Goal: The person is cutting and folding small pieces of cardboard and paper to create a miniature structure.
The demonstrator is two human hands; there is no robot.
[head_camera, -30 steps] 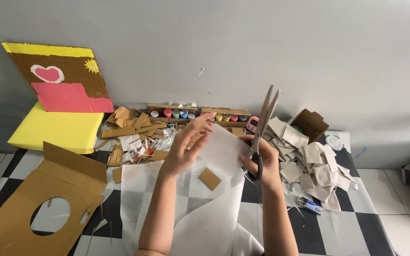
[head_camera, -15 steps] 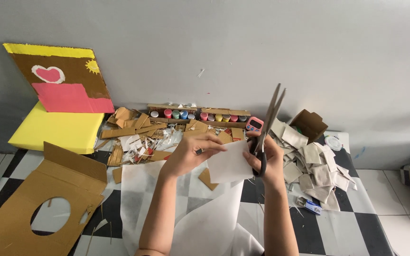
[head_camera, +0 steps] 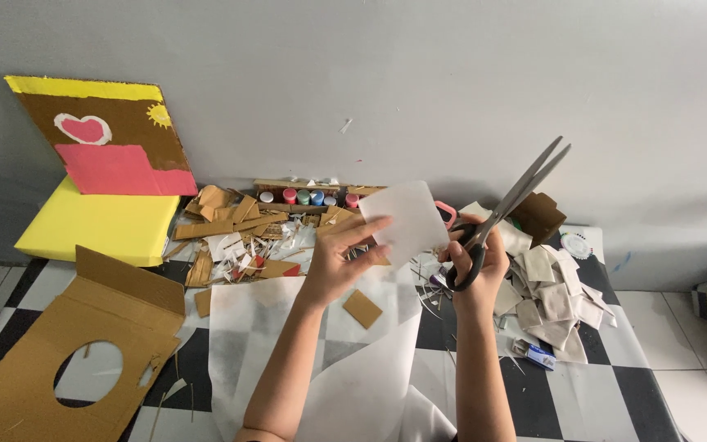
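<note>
Only the head view here, looking down over both arms. The left hand (head_camera: 339, 260) pinches a small white paper piece (head_camera: 403, 219) by its lower left edge, thumb under and fingertips (head_camera: 376, 226) curled over the front, so it's closed on the sheet and holding it up off the floor. The right hand (head_camera: 476, 260) is wrapped through the black loops of the scissors (head_camera: 507, 206), fingers closed in the handles, blades nearly together and pointing up and away to the right (not touching the paper as far as I can see).

That paper looks thin, light and floppy, a bit translucent, so I'd guess it bends and creases easily. Holding it close to an edge, just beside the fingers, seems the safest grip.

Below the left fingers lies a small cardboard square (head_camera: 362, 308) on a big white sheet (head_camera: 353, 368). Beyond the fingertips sits a row of paint pots (head_camera: 308, 196), with cardboard scraps (head_camera: 231, 221) just left of that. Right of the scissor hand is a pile of fabric squares (head_camera: 554, 303).
</note>
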